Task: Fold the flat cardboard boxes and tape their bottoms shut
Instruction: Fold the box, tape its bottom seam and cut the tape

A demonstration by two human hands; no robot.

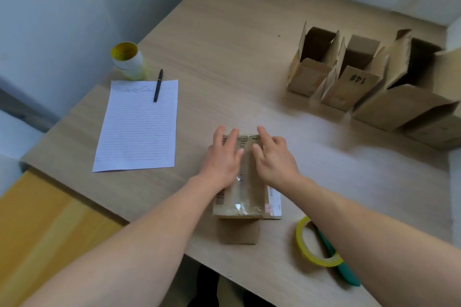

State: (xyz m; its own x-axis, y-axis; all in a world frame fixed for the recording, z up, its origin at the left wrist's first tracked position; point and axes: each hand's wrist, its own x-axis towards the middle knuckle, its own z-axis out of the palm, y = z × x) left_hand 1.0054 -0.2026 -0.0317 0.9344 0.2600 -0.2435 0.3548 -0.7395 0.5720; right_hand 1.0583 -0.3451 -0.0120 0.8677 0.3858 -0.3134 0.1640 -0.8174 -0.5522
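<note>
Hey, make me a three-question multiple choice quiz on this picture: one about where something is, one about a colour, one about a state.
1. Where does the pen lie?
A) across the top edge of the lined sheet
B) inside a box
C) on the floor

2. What colour is the flat-lying tape ring?
A) red
B) yellow
C) black

3. How do the left hand and right hand meet the box?
A) curled into fists
B) lifted clear of it
C) laid on top of it, fingers out

Answers: 1 A, most of the pen rests on the sheet; 2 B, the band is bright yellow; 3 C, both palms press on its taped face.
</note>
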